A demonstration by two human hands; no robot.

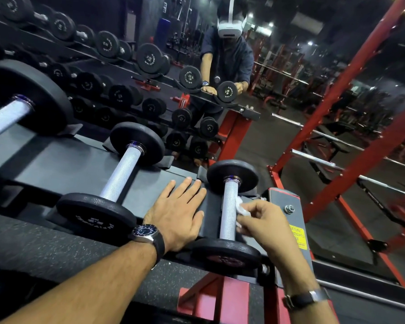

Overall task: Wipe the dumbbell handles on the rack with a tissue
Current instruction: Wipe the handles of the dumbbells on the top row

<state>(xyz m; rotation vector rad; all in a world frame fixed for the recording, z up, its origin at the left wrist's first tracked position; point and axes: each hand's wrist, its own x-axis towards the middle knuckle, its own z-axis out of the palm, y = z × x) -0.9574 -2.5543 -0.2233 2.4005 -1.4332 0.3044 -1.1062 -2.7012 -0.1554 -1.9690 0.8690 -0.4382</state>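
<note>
The rightmost dumbbell's silver knurled handle (229, 211) runs between two black end plates on the grey rack shelf (63, 169). My right hand (264, 226) pinches a small white tissue (242, 208) against the right side of that handle. My left hand (179, 212), with a wristwatch, lies flat on the shelf just left of this dumbbell, fingers spread, holding nothing. A second dumbbell handle (122, 174) sits further left, and a third, larger handle (5, 118) is at the far left.
A mirror behind the rack reflects more dumbbells and a person wearing a white headset (229, 29). The red rack frame (234, 298) stands below. A yellow label (298, 236) is on the rack's right end plate. Red power-rack posts (351, 94) and barbells stand to the right.
</note>
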